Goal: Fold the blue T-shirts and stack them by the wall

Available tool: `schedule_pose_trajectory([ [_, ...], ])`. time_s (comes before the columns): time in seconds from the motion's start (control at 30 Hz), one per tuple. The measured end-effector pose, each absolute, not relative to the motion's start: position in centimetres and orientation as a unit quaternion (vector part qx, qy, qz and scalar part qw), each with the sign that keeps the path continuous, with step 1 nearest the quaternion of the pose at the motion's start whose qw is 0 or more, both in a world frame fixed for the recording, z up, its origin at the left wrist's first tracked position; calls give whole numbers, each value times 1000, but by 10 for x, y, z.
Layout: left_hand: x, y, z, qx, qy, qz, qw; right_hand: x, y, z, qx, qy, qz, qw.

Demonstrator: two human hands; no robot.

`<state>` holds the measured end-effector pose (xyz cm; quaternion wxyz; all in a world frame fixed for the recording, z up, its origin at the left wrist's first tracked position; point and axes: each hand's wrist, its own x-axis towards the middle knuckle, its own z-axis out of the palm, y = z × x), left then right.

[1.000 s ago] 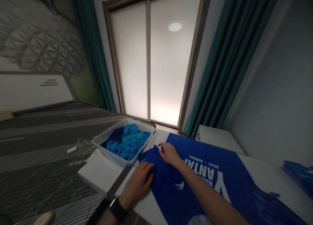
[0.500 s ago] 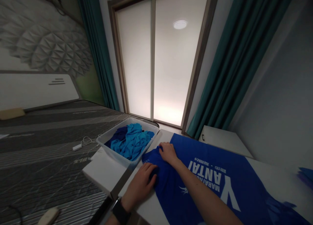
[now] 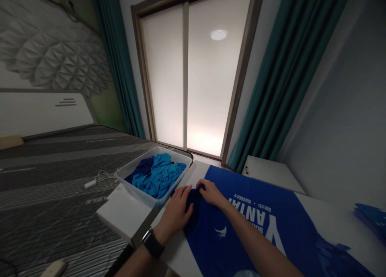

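Observation:
A blue T-shirt (image 3: 241,182) with white lettering and a small white bird-like logo lies spread over the white tabletop (image 3: 177,251). My right hand (image 3: 210,192) pinches the bunched cloth at its left end between thumb and fingers. Beside it, my left hand (image 3: 177,210), with a dark watch on the wrist, has its fingers and thumb closed round the same bunched part. The fingertips of both hands are partly hidden in the folds.
A clear plastic bin (image 3: 137,193) holding crumpled blue clothes (image 3: 161,174) stands left of the shirt. Folded cloth (image 3: 372,218) lies at the right edge. A white cabinet (image 3: 271,172) stands behind the table, and a bed (image 3: 60,180) with a white charger (image 3: 90,184) is at left.
My left hand has moved up and closer to my right hand, bunching the shirt's left end. The bird-like logo is now more fully visible. The view has shifted slightly.

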<state>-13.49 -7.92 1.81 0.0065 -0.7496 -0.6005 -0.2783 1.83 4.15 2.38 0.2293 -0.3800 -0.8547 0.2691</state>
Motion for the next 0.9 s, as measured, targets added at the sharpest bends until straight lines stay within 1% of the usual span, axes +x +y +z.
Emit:
schedule_pose_trajectory([
  [0.07, -135, -65, 25, -747, -622, -235, 20, 21, 39, 24, -377, -853, 274, 235],
  [0.23, -137, -51, 35, -748, -658, -72, 47, 30, 42, 25, -372, -839, 301, 258],
  [0.3, -137, -55, 40, -752, -656, -33, 45, 35, 46, 25, -374, -831, 315, 265],
  [0.37, -136, -62, 46, -751, -660, -20, 24, 41, 52, 25, -376, -823, 328, 270],
  [0.47, -131, -73, 57, -733, -677, -58, -33, 48, 59, 26, -383, -810, 345, 278],
  [0.63, -111, -77, 66, -715, -644, -216, -166, 51, 64, 25, -417, -776, 372, 292],
  [0.73, -92, -69, 62, -710, -604, -285, -225, 54, 64, 23, -452, -742, 413, 275],
  [0.9, -61, -60, 49, -729, -564, -284, -262, 77, 59, 22, -512, -674, 481, 228],
])
